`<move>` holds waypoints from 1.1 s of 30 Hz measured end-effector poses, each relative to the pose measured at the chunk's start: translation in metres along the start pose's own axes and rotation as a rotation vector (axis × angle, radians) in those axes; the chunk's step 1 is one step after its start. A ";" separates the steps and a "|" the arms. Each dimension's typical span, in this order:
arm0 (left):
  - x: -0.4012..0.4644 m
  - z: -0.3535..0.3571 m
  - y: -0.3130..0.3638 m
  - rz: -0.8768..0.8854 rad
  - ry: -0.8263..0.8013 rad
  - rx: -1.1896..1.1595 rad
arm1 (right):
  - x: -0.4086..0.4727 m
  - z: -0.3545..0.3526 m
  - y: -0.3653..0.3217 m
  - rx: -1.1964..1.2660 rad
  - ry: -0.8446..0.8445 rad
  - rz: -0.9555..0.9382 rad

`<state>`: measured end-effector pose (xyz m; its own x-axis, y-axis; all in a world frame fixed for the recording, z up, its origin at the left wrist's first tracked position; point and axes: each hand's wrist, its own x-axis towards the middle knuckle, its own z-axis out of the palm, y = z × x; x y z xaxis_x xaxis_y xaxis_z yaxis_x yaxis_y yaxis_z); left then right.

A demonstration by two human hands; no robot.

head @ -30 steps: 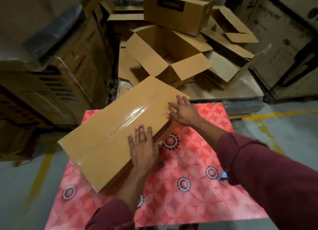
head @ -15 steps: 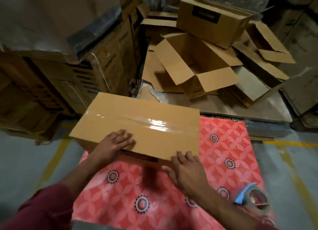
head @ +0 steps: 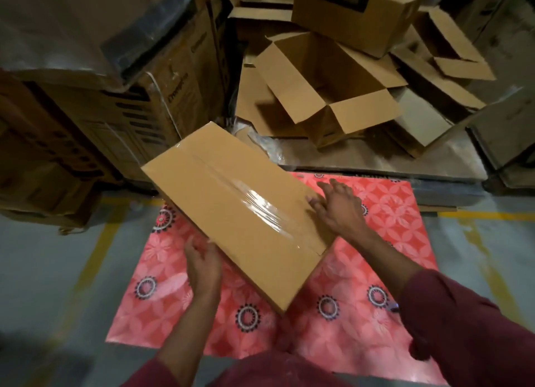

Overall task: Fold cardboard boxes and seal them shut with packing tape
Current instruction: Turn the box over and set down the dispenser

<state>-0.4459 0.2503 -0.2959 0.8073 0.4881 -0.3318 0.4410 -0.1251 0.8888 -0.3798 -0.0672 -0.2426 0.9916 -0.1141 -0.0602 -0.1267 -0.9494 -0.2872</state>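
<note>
Cardboard box (head: pixel 240 213), light but slick-taped: we are gripping its near edge with left hand (head: pixel 202 263), right hand (head: pixel 337 207) pressing flat.

Near side: bare pink patterned worktop (head: pixel 333 337) lies open below and right of the sealed box (head: pixel 240 213).
Centre: the sealed box lies aslant over the worktop's far left part, overhanging its far edge; the left hand (head: pixel 202 266) grips its near left edge, the right hand (head: pixel 338 207) lies at its right side.
Right of the box: open worktop runs to the far right corner.
Left: stacked printed cartons (head: pixel 95 120) stand close to the box's far corner, leaving a narrow gap.
Far side: an open box (head: pixel 327 80) with splayed flaps and other loose boxes (head: pixel 356 13) crowd the platform (head: pixel 376 161) behind the worktop.
Floor: grey floor (head: pixel 43 285) with yellow lines lies open on both sides.
</note>
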 end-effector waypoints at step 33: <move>-0.145 0.180 0.060 0.959 -0.565 1.090 | -0.129 0.030 0.254 -0.488 -0.577 -0.010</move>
<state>-0.4657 0.0166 -0.2513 0.8703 -0.4843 -0.0893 -0.4485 -0.8544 0.2623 -0.5405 -0.2849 -0.3370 0.8058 -0.0611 -0.5890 0.0401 -0.9867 0.1573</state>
